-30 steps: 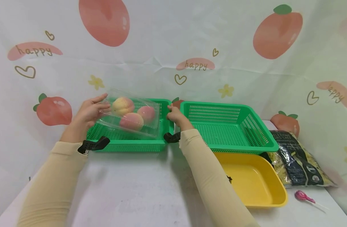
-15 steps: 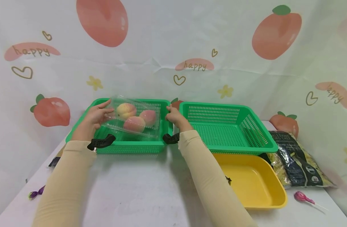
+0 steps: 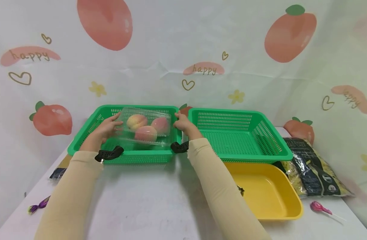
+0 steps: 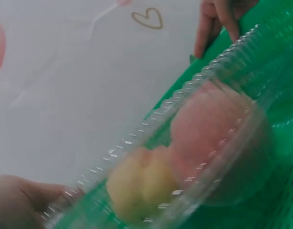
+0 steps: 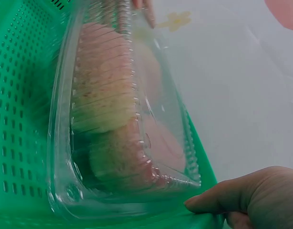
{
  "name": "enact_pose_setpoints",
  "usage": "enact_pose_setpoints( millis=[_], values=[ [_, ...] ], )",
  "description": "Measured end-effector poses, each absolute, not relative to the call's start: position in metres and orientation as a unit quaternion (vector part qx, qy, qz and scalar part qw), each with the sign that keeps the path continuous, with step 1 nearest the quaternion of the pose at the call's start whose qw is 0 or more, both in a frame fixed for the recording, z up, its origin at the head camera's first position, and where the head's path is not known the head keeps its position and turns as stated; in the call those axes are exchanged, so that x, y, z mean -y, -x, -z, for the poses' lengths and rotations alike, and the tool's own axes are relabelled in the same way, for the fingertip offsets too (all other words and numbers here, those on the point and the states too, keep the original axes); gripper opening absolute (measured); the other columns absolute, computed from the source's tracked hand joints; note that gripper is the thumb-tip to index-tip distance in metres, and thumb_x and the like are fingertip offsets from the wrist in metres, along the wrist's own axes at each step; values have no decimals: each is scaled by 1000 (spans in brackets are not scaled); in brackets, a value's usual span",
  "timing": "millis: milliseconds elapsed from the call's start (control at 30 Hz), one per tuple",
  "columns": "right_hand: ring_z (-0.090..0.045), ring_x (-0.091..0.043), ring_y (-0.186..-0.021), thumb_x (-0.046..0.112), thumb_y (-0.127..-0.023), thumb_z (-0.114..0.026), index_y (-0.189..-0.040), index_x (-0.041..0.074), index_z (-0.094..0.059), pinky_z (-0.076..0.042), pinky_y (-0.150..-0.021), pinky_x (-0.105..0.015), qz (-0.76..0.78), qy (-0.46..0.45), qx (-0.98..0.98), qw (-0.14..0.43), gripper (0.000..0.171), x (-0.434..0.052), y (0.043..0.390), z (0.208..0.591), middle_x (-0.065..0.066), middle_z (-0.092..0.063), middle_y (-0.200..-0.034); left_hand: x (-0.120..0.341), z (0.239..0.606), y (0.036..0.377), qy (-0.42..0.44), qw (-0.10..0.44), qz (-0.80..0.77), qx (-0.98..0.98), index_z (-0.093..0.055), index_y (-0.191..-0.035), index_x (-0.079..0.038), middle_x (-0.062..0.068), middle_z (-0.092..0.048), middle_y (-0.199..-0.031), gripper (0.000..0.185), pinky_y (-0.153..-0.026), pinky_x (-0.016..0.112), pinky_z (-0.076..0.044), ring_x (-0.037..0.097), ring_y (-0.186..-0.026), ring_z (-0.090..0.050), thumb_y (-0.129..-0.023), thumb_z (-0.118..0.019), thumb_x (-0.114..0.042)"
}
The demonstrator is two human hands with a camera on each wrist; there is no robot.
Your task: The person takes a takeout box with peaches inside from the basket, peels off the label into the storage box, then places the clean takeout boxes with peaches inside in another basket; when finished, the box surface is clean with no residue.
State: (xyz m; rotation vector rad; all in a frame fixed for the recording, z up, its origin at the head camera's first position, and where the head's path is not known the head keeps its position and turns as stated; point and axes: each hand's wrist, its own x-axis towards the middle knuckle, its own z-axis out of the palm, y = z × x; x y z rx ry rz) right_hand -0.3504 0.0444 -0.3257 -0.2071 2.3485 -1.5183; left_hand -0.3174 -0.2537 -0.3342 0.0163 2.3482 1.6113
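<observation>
In the head view my left hand (image 3: 103, 130) holds the left end of a clear plastic clamshell box (image 3: 127, 137), tilted inside the left green basket (image 3: 138, 152). Three peaches (image 3: 145, 134), two pinkish and one yellower, show through its plastic. The left wrist view has the thumb side of that hand at the box's ridged edge. My right hand (image 3: 186, 126) grips the basket's right rim, with the thumb (image 5: 217, 194) over the green edge in the right wrist view. Most of its other fingers are hidden there.
A second green basket (image 3: 237, 143) stands to the right, and a yellow tray (image 3: 269, 193) sits in front of it. Farther right lie a black-labelled bag (image 3: 317, 173) and a pink lollipop (image 3: 319, 207). A purple-wrapped candy (image 3: 39, 204) lies at left.
My left hand has lowered the box of peaches deeper into the left basket and slightly to the right. The right hand stays on the rim. The purple candy has come into view.
</observation>
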Motion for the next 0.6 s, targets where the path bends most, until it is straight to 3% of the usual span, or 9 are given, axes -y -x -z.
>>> enact_pose_setpoints(
  millis=[100,233,500,600],
  values=[
    [9,-19,-145,-10,-91,-39,-150,12,-12,-31,-72,-33,533,71,-828,161,69,-45,350,324,4,9,-158,253,337,320,-22,177,-506,-844,25,-144,-22,21,24,-151,66,-107,60,-28,52,-135,-17,-103,-27,-28],
    [10,-19,-145,-8,-92,-38,-150,14,-11,-32,-76,-33,529,72,-829,168,68,-44,349,322,5,10,-158,253,339,320,-16,210,-454,-866,31,-141,-15,23,31,-147,72,-106,61,-29,54,-133,-19,-102,-26,-34],
    [3,-18,-146,-9,-91,-38,-150,13,-13,-30,-71,-34,540,70,-822,164,68,-44,353,323,3,9,-158,255,335,319,4,236,-439,-867,29,-142,-14,33,15,-149,74,-106,60,-31,53,-134,-18,-101,-27,-39],
    [0,-20,-146,-5,-92,-42,-150,14,-14,-38,-84,-34,534,67,-826,170,67,-47,352,320,2,5,-159,254,333,317,11,224,-427,-876,24,-144,-10,30,16,-150,74,-107,63,-25,53,-136,-9,-101,-27,-41]
  ],
)
